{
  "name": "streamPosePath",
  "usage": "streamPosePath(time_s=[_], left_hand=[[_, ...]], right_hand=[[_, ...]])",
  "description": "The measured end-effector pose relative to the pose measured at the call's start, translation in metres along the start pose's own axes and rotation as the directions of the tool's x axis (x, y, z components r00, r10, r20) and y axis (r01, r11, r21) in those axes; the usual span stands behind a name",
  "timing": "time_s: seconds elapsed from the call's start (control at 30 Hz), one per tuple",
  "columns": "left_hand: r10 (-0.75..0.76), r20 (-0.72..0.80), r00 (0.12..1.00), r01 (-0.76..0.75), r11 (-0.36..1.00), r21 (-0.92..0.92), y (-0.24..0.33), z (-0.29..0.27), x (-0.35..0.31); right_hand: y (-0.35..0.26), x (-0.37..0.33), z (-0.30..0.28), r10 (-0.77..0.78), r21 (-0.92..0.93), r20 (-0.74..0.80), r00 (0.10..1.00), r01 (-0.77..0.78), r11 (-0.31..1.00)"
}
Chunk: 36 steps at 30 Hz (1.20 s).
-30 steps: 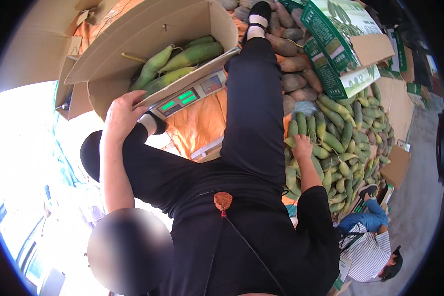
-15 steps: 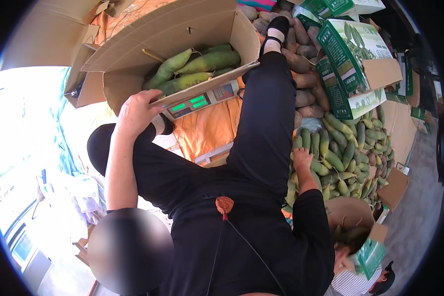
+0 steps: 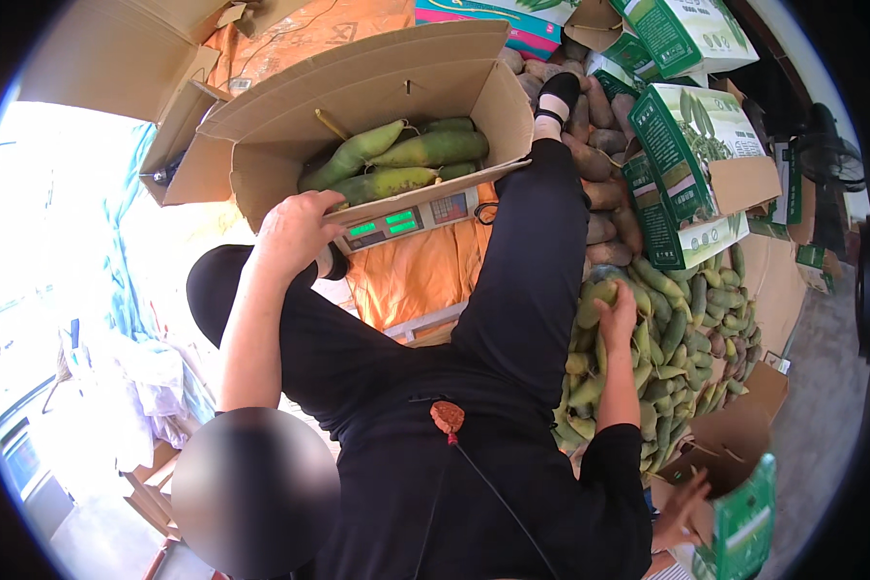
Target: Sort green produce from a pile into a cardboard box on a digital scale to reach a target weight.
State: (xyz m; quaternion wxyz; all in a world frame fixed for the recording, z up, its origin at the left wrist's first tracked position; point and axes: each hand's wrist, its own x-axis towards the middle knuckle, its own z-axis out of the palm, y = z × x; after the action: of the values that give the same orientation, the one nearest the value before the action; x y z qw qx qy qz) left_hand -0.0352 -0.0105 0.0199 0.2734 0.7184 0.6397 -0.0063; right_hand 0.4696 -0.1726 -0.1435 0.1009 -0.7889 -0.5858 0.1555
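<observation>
An orange tarp covered the ground below the left hand; green printed cartons stood beyond the right hand. The open cardboard box sat on a digital scale, its long green radishes lying lengthwise, tips toward the left hand, which gripped the box's front edge. The right hand clasped one radish on the radish pile.

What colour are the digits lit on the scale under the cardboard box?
Green, on the scale's front display, seen in the head view.
</observation>
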Motion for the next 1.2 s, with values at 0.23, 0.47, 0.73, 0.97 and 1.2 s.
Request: streamPosePath(time_s=[0.23,0.47,0.73,0.97,1.2], left_hand=[[0.009,-0.012,1.0,-0.009,1.0,-0.006,0.0,-0.002,-0.001],[0.016,-0.032,0.999,-0.017,1.0,-0.026,-0.004,-0.001,-0.002],[0.007,-0.044,0.999,-0.013,0.993,-0.118,-0.003,-0.011,-0.008],[-0.035,-0.08,0.996,0.02,0.982,-0.187,-0.005,-0.014,-0.007],[-0.053,-0.299,0.953,-0.026,0.967,-0.253,-0.01,-0.013,-0.008]], right_hand=[[-0.091,0.055,-0.096,0.044,0.652,-0.248,0.968,0.133,0.746],[-0.239,0.086,-0.2,-0.231,0.627,-0.608,0.76,0.638,0.447],[-0.365,0.113,-0.137,-0.725,0.125,-0.459,0.514,0.845,0.52],[-0.393,0.123,-0.03,-0.84,-0.181,-0.155,0.519,0.821,0.541],[-0.362,0.18,-0.066,-0.484,0.44,-0.334,0.809,0.588,0.679]])
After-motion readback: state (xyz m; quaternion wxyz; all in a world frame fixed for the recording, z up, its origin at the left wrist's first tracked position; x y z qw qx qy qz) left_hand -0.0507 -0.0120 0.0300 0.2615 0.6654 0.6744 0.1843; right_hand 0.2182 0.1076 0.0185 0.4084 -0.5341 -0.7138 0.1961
